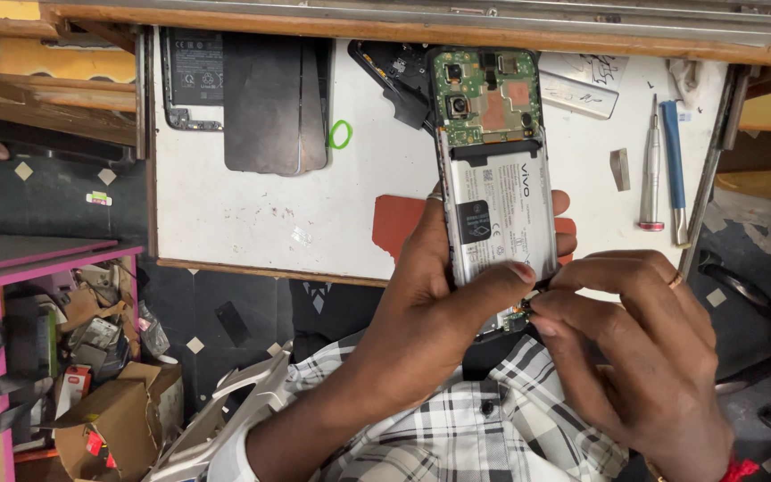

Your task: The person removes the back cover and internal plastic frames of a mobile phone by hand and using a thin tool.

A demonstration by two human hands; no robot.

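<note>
The left hand [439, 303] clasps an opened smartphone [497, 170] above the white bench [252, 214], thumb across its battery. At five o'clock, the right hand [644, 348] has its grip pinched on a small part [525, 311] at the phone's lower edge. Two screwdrivers [662, 161] lie at three o'clock.

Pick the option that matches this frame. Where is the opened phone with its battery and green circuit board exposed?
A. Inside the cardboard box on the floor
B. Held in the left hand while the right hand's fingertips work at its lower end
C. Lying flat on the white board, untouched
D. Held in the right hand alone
B: the left hand grips the opened phone above the white board, while the right hand pinches at its lower end.
</note>
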